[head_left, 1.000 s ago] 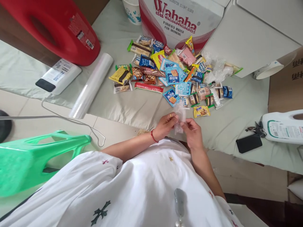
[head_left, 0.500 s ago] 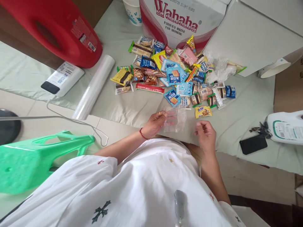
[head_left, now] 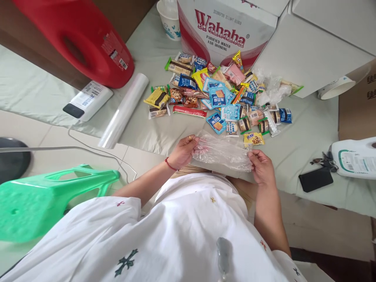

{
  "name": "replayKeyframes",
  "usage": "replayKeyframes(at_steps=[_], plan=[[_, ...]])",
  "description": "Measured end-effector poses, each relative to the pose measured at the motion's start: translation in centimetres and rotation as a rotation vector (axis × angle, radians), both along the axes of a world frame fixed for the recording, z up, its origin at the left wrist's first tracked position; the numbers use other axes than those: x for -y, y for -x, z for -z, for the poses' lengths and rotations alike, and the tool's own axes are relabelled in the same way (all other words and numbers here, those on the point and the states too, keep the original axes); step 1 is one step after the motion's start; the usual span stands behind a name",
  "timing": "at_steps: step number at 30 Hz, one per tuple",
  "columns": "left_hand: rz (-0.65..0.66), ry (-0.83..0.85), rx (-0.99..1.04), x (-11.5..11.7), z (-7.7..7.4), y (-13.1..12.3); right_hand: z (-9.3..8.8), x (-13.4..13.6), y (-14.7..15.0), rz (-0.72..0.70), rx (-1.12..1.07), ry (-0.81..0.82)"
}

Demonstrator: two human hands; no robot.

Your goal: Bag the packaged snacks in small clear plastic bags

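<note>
A clear plastic bag [head_left: 223, 152] is stretched sideways between my two hands, just above the near edge of the cloth-covered surface. My left hand [head_left: 185, 152] pinches its left end, and my right hand [head_left: 261, 166] pinches the right end. Beyond the bag lies a heap of wrapped snacks [head_left: 202, 92] in several colours. Closest to the bag are a yellow cookie packet [head_left: 253, 139] and a blue snack packet [head_left: 216, 123].
A Wahaba-style printed water carton marked "Wahaha" [head_left: 226, 33] stands behind the snacks. To the left are a plastic roll [head_left: 125, 111], a power bank [head_left: 88, 101], a red jug [head_left: 96, 51] and a green stool [head_left: 47, 196]. On the right lie a black phone [head_left: 315, 179] and a white bottle [head_left: 354, 158].
My right hand has taken hold of the bag's right end, having been apart from it before. The bag is now drawn out wider to the right.
</note>
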State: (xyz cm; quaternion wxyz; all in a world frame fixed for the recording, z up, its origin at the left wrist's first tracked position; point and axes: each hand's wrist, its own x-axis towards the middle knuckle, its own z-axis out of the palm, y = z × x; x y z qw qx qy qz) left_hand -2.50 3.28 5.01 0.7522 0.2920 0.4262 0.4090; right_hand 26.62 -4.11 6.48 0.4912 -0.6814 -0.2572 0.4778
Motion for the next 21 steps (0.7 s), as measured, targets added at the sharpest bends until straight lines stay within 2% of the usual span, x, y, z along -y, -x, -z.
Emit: replayKeyframes(at_steps=[3,6,8,10,13,15,17,19,21], plan=[[0.036,-0.069,-0.056,0.0,0.0,0.3,-0.5,0.7,-1.8,-0.003,0.257,0.016],[0.105,-0.211,-0.086,0.4,-0.4,-0.2,-1.8,0.6,-1.5,0.035,0.575,-0.111],[0.157,-0.291,-0.071,0.7,-1.0,-0.7,-3.1,0.1,-0.1,-0.096,0.639,-0.244],[0.208,-0.358,-0.063,1.0,-1.6,-1.2,-4.4,-0.8,2.0,-0.298,0.672,-0.370],[0.288,-0.457,-0.067,1.2,-2.4,-1.6,-5.4,-2.4,4.9,-0.528,0.729,-0.485],[0.348,-0.477,-0.023,1.3,-2.5,-1.5,-5.2,-3.2,6.1,-0.625,0.677,-0.509],[0.356,-0.409,0.110,1.3,-2.4,-1.4,-4.7,-3.6,6.8,-0.637,0.537,-0.501],[0.264,-0.294,0.241,1.3,-2.0,-1.5,-4.2,-3.5,7.3,-0.531,0.324,-0.451],[0.164,-0.238,0.275,1.3,-1.7,-1.9,-3.6,-3.1,7.9,-0.389,0.090,-0.348]])
